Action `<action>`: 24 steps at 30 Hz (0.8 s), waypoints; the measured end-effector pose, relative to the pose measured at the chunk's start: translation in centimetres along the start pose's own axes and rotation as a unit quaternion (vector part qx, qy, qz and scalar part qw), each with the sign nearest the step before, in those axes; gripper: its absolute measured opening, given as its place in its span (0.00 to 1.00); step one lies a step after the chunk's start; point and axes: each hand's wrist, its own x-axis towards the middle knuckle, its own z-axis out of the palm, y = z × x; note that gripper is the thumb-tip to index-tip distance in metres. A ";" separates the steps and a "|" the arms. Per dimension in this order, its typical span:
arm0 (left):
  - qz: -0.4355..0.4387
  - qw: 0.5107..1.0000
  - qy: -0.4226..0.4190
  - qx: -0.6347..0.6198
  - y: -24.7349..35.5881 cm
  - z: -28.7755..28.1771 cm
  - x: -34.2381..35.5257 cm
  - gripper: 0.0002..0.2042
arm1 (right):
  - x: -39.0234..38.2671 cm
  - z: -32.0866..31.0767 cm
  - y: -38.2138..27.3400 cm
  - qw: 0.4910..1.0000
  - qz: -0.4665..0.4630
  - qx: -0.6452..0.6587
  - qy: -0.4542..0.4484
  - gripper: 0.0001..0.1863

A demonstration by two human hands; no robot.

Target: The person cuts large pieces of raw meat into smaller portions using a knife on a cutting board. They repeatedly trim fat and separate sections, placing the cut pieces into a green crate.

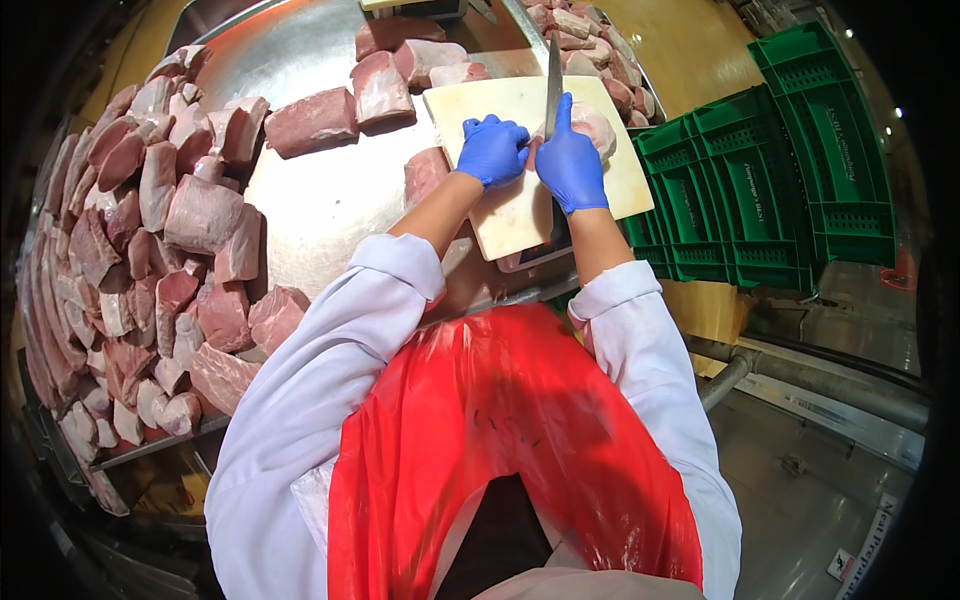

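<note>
Long steel-bladed knife (554,85) over white rectangular cutting board (627,182)

Right blue-gloved hand (571,165) clasps the knife, index finger along blade; tip toward 12 o'clock. Left blue-gloved hand (492,153): fingers curled, grip cannot be told. Pale pink raw-meat piece (596,130) on board, 2 o'clock. Green plastic crates (738,190), 3 o'clock.
</note>
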 end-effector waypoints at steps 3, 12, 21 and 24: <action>-0.001 1.000 -0.024 0.015 -0.4 0.0 -0.4 0.07 | -0.7 0.3 -0.7 1.000 -0.010 -0.017 -0.022 0.44; -0.019 0.996 0.092 0.009 -1.6 -0.1 -2.5 0.04 | -15.0 -3.3 -1.5 0.966 0.033 -0.106 -0.235 0.44; -0.073 0.795 0.191 -0.571 -2.2 -0.3 -1.5 0.05 | -20.1 -9.3 6.4 0.973 0.074 0.210 -0.067 0.41; -0.068 0.659 0.088 -0.744 -1.9 -4.5 -0.4 0.14 | -17.2 -8.2 9.5 0.970 0.044 0.240 0.002 0.43</action>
